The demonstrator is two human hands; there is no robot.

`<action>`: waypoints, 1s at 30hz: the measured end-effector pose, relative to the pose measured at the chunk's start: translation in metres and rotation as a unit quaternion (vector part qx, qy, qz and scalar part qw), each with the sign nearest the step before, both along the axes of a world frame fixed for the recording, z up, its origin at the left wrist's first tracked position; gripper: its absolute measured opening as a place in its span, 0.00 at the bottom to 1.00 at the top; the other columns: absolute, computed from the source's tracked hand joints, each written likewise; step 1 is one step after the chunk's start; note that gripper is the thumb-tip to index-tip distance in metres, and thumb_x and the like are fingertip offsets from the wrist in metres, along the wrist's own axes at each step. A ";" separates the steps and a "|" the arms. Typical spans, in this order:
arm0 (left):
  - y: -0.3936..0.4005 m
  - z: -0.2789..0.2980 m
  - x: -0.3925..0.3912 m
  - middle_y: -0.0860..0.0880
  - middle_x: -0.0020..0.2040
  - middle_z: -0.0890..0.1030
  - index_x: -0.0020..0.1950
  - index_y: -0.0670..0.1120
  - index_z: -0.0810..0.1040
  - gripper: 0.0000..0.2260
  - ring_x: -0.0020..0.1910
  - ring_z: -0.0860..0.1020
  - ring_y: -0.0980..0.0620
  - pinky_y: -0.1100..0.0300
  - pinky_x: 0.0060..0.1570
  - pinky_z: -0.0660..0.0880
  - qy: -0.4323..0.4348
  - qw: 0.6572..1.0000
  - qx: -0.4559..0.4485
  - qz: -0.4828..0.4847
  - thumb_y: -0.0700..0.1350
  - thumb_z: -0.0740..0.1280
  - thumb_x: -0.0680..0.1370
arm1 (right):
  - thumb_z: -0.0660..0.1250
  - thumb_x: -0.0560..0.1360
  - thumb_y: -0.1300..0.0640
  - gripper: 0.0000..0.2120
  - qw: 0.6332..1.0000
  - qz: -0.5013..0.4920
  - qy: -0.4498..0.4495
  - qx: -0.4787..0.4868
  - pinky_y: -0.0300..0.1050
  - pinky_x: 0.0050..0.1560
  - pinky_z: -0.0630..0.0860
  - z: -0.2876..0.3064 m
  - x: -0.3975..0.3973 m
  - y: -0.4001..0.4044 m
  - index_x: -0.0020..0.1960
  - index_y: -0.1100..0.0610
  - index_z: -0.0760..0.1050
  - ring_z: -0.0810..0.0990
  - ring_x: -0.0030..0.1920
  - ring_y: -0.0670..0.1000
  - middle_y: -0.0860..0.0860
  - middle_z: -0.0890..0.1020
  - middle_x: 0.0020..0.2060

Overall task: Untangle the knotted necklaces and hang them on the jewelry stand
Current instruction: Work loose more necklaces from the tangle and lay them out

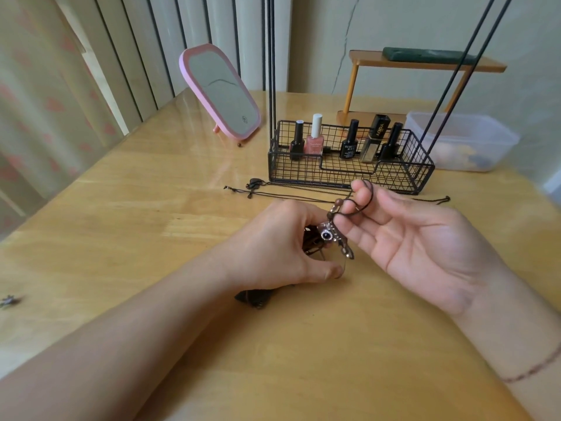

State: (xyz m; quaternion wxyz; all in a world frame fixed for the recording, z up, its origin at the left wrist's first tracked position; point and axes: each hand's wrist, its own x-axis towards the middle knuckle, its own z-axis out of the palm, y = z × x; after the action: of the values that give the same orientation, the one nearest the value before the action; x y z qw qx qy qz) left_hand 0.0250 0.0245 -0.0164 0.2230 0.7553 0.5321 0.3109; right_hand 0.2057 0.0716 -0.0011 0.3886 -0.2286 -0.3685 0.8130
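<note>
Both hands worked at a tangle of necklaces over the wooden table (121, 208).

The left hand (282, 247) curled round the bunched cords and pendant (328, 235), thumb pinching low. The right hand (419, 241), palm up, pinched a black cord (358, 205) between its fingertips. More necklaces (288, 192) lay on the table just before the black wire basket (394, 177) of nail polish bottles (314, 138).
</note>
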 end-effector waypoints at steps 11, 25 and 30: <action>0.001 -0.005 -0.007 0.50 0.45 0.81 0.46 0.49 0.74 0.14 0.43 0.80 0.48 0.49 0.46 0.78 -0.077 0.995 0.003 -0.066 0.43 0.79 0.70 | 0.69 0.66 0.44 0.18 0.962 -0.037 -0.218 0.162 0.46 0.28 0.73 0.031 0.034 0.010 0.24 0.52 0.68 0.63 0.22 0.50 0.47 0.59 0.18; 0.008 -0.011 -0.014 0.46 0.40 0.75 0.59 0.43 0.73 0.09 0.31 0.74 0.55 0.59 0.32 0.74 -0.320 0.937 -0.112 -0.087 0.38 0.63 0.79 | 0.42 0.68 0.19 0.49 0.630 -0.021 -0.589 0.505 0.41 0.32 0.69 0.010 0.045 0.019 0.32 0.64 0.74 0.71 0.25 0.44 0.44 0.74 0.22; 0.008 -0.009 -0.013 0.51 0.37 0.77 0.61 0.39 0.70 0.10 0.31 0.71 0.55 0.61 0.32 0.70 -0.350 0.923 -0.105 -0.117 0.36 0.60 0.80 | 0.46 0.72 0.25 0.31 0.728 -0.041 -0.491 0.477 0.40 0.30 0.73 0.005 0.038 0.009 0.40 0.44 0.79 0.78 0.25 0.46 0.52 0.79 0.27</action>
State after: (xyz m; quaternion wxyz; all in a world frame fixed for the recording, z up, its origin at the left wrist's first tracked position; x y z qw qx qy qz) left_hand 0.0123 0.0322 -0.0250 0.5077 0.6275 0.3573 0.4698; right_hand 0.2435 0.0810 0.0041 0.2440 -0.3952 -0.8374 0.2881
